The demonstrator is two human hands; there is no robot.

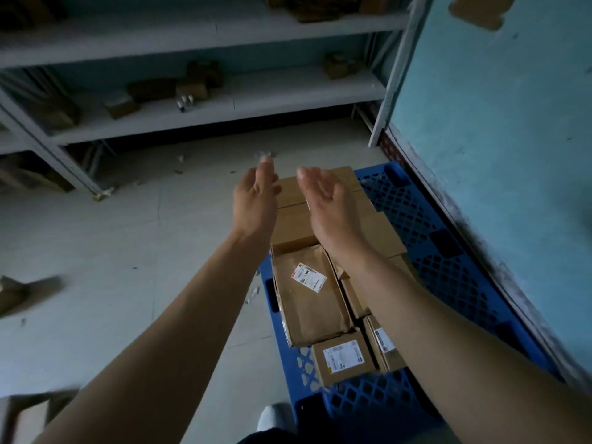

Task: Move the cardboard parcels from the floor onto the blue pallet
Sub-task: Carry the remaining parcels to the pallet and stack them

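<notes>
In the head view, the left grip (256,200) and right grip (324,200) hover released, fingers straight, palms facing each other, holding nothing. Below them, cardboard parcels (309,299) lie packed together on the blue pallet (432,241). Another parcel (16,294) lies on the floor (128,251), well apart.

Light: dim, bluish, no hard shadows.
Blur: floor parcel (19,293) at my left smeared; shelf (224,100) soft.
Edges: wide-angle stretch, dark corners.
</notes>
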